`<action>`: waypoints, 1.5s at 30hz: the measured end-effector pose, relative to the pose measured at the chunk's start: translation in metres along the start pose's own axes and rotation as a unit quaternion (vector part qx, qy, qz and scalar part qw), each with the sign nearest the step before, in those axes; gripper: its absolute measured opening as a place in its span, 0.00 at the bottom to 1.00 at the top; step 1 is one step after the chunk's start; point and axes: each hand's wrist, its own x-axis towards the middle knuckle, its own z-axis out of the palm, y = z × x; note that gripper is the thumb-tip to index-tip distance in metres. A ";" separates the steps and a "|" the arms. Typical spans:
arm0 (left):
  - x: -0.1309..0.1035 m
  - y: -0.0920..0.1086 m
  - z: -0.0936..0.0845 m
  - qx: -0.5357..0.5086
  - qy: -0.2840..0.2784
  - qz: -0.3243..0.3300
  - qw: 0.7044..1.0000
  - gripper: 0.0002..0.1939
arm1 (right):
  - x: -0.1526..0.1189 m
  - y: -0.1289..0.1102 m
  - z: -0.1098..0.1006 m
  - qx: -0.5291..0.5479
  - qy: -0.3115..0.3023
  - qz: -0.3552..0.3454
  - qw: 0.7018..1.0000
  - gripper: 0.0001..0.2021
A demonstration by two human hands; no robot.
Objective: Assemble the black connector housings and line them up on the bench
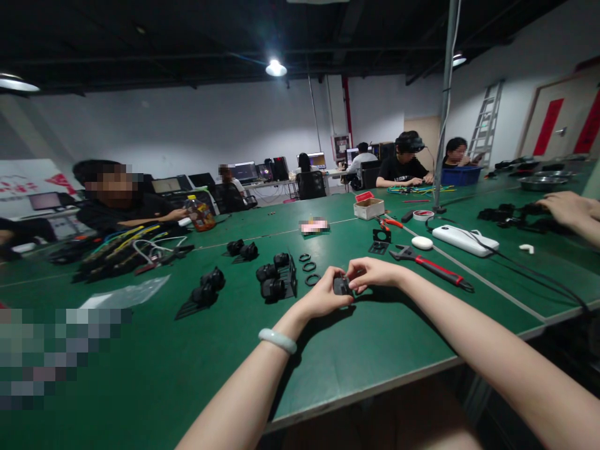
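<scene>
A small black part (342, 286) is held between my two hands, low over the green table (375, 337). My left hand (327, 294) is wrapped round its left side, with the thumb along the near edge. The fingers of my right hand (368, 273) pinch its right side. Three black rings (309, 267) lie just left of and beyond my hands. Further left are several black camera-like assemblies (274, 287), some on flat plates. A black bracket with a round hole (382, 236) stands beyond my right hand.
Right of my hands lie an adjustable wrench (435, 267), a white oval object (422, 242), pliers (392, 223) and a white power strip (465, 240) with a cable. A small box (369, 208) and a metal pole (443, 125) stand behind. Other people sit around the table.
</scene>
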 end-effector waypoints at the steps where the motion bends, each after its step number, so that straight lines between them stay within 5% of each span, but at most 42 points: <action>1: 0.000 0.001 0.000 -0.003 -0.001 -0.002 1.000 0.23 | 0.000 0.000 0.000 0.002 -0.002 0.000 1.000 0.17; 27: -0.003 0.002 -0.001 -0.016 -0.008 -0.011 1.000 0.22 | -0.003 -0.009 0.002 -0.020 -0.028 0.001 0.999 0.19; 45: 0.000 0.000 0.000 -0.024 -0.005 0.001 1.000 0.22 | 0.000 -0.008 0.005 -0.105 0.007 -0.047 0.993 0.21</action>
